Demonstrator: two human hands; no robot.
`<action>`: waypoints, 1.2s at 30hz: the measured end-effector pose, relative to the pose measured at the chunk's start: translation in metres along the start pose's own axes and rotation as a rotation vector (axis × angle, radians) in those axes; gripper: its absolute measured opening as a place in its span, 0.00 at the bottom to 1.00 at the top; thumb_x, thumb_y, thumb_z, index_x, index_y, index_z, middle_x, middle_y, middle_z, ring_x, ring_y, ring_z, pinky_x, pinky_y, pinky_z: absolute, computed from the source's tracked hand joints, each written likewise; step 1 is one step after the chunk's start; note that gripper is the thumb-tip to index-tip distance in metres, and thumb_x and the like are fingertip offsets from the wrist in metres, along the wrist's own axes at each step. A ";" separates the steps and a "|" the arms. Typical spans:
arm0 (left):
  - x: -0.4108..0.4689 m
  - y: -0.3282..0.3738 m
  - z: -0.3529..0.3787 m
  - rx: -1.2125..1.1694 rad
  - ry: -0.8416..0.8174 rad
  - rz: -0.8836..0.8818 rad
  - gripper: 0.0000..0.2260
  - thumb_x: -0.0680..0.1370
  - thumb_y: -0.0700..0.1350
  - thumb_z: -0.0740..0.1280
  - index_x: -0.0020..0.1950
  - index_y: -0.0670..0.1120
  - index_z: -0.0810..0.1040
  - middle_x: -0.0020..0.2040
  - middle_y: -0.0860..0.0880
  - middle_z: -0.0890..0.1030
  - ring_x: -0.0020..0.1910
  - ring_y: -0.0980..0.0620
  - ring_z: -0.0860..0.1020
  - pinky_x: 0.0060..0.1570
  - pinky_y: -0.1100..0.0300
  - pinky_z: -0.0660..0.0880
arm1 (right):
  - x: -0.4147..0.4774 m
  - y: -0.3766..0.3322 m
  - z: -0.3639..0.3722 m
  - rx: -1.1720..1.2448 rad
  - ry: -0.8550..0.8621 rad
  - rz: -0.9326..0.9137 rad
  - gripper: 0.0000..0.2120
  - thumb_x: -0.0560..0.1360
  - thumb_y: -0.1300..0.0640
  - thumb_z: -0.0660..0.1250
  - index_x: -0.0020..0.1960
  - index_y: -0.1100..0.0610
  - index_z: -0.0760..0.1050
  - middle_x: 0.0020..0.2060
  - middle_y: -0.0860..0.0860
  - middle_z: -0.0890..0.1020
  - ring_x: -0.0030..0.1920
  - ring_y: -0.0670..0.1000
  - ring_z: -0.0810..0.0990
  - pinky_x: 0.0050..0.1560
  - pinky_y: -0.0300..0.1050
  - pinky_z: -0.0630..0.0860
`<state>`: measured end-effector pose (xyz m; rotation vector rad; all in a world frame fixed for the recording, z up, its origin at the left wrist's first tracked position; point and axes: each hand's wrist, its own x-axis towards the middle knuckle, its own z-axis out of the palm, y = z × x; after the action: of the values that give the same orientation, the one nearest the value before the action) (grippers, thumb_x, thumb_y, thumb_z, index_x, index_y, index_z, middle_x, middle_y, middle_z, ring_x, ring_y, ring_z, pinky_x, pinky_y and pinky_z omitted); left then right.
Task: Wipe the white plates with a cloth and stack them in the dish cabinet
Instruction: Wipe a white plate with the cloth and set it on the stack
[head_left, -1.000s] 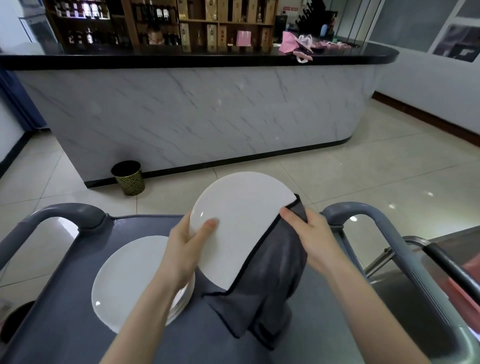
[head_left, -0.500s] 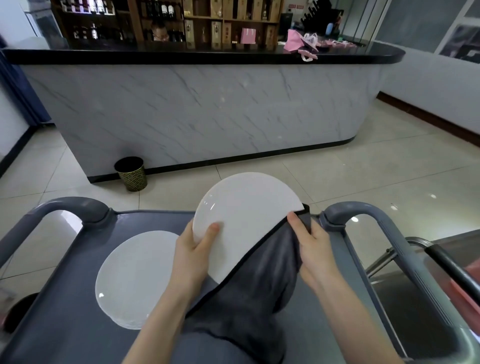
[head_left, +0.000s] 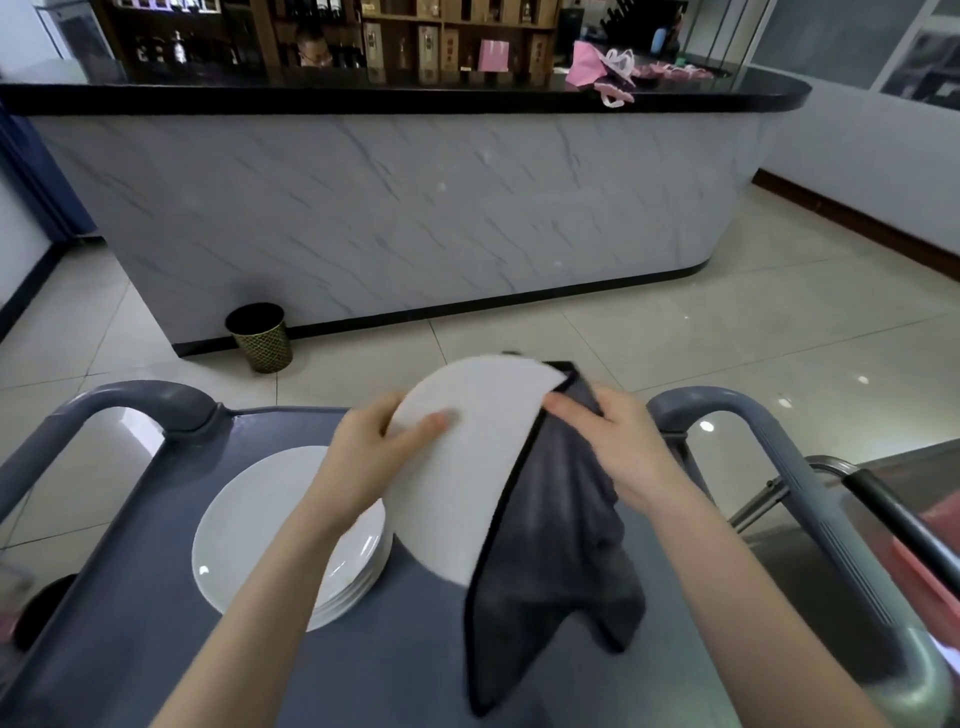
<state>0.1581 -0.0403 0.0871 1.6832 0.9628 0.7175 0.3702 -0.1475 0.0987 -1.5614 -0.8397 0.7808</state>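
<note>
Perhaps aslant, plate in left grip

We record a bar: marble-fronted counter beyond the left grip, bottle shelves behind it, service trolley beneath.

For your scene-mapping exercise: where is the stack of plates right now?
In the head view, the stack of plates sits on the grey cart, lower left, just left of and below the held plate.
</note>
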 end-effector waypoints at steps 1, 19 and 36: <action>-0.011 -0.004 0.006 -0.138 0.067 -0.027 0.05 0.79 0.53 0.71 0.51 0.53 0.83 0.45 0.61 0.85 0.44 0.58 0.83 0.41 0.67 0.76 | -0.006 0.007 0.000 0.190 0.103 0.063 0.08 0.77 0.55 0.70 0.50 0.60 0.81 0.46 0.55 0.86 0.50 0.56 0.85 0.52 0.51 0.80; 0.021 0.011 0.003 0.447 -0.123 0.126 0.08 0.77 0.55 0.72 0.54 0.55 0.81 0.46 0.56 0.81 0.47 0.56 0.78 0.44 0.65 0.72 | 0.003 0.006 0.004 -0.526 -0.182 -0.218 0.17 0.76 0.48 0.70 0.42 0.63 0.76 0.33 0.58 0.79 0.35 0.44 0.71 0.36 0.43 0.66; 0.001 -0.007 0.041 -0.851 0.112 -0.678 0.09 0.81 0.34 0.64 0.47 0.44 0.65 0.41 0.42 0.73 0.34 0.45 0.75 0.27 0.54 0.78 | -0.069 0.063 0.035 -0.710 0.009 -0.893 0.19 0.81 0.51 0.65 0.65 0.63 0.77 0.64 0.52 0.79 0.63 0.47 0.79 0.62 0.45 0.76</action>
<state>0.1903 -0.0582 0.0687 0.5280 1.0181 0.6206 0.3109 -0.1946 0.0337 -1.5208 -1.7505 -0.2094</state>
